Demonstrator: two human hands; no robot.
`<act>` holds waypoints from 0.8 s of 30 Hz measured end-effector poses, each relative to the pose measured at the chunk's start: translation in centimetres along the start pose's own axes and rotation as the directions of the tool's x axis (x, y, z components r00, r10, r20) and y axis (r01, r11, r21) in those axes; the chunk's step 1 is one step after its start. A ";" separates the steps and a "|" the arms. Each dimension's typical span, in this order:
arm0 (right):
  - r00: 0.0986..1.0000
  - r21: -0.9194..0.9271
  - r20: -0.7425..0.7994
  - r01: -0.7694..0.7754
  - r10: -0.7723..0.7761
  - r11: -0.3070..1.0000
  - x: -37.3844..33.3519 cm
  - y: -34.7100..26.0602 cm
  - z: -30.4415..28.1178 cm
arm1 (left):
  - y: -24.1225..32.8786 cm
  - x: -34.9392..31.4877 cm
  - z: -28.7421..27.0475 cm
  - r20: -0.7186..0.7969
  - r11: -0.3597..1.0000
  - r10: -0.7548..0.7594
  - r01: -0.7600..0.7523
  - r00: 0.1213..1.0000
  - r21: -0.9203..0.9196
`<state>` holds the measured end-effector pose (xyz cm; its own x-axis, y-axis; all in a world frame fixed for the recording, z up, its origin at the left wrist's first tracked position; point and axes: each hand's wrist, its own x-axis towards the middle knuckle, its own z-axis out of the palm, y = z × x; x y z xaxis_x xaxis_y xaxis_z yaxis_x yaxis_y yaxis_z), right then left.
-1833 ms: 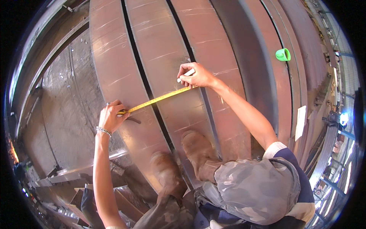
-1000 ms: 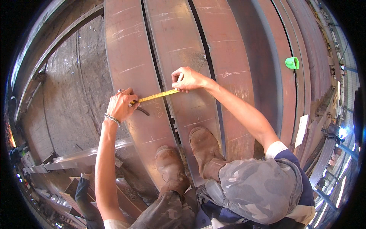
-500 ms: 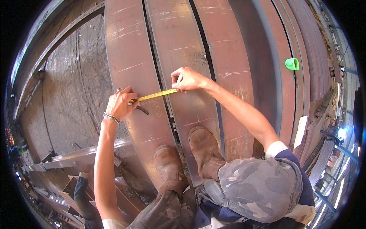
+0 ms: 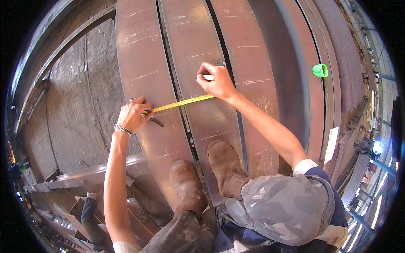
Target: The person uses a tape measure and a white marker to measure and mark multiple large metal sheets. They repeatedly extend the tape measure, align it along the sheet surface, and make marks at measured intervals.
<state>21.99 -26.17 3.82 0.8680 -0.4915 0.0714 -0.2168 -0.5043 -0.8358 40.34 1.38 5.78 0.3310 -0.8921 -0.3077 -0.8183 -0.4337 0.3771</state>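
In the head view, a worker in camouflage trousers [image 4: 282, 206] is leaning over reddish-brown lengths of steel [image 4: 141, 90] and stretching a yellow tape measure [image 4: 181, 103] across the first and second from the left, with dark gaps showing between the lengths. The left hand [image 4: 136, 113], a chain bracelet [image 4: 123, 130] circling its wrist, is closing its fingers around the tape's near end at the outer edge of the leftmost length, where a dark curved piece [image 4: 156, 122] is jutting out just below. The right hand [image 4: 216, 82] is curling loosely, thumb and fingers pinching a short white stick [image 4: 208, 77] above the second length; whether its heel is touching the tape, one cannot tell. Half a second ago those fingertips were sitting right at the tape; now they are lifting beyond it, and more of the yellow blade is showing. That change is apparently uncovering the blade for reading, while the stick seems to be making no mark at this instant. Pale scribed lines [image 4: 169, 154] are crossing the steel around the work. Brown boots [image 4: 221, 154] are standing close below the tape, and a green cup-shaped object [image 4: 319, 70] is resting well apart to the right.
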 end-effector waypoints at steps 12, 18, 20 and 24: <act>0.642 0.086 -0.598 -0.543 0.479 0.835 -17.8 7.1 -14.3 | 0.2 0.4 -0.4 -0.094 0.998 0.070 -0.070 0.993 -0.001; 0.494 0.020 -0.679 -0.727 0.543 0.686 -29.2 7.9 -15.3 | 1.4 1.2 -1.1 -0.219 0.990 0.128 -0.136 0.967 -0.026; 0.463 -0.063 -0.721 -0.784 0.515 0.617 -31.0 7.7 -14.8 | 1.8 1.7 -1.2 -0.212 0.986 0.150 -0.163 0.966 -0.043; 0.473 -0.174 -0.710 -0.836 0.521 0.521 -33.3 7.1 -14.7 | 4.1 2.6 -0.3 -0.177 0.955 0.230 -0.257 0.957 -0.151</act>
<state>-14.99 -23.83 3.45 -0.0199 -0.9997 -0.0153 -0.9161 0.0244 -0.4001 37.98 -2.77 6.78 0.2117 -0.9759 -0.0532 -0.7954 -0.2037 0.5708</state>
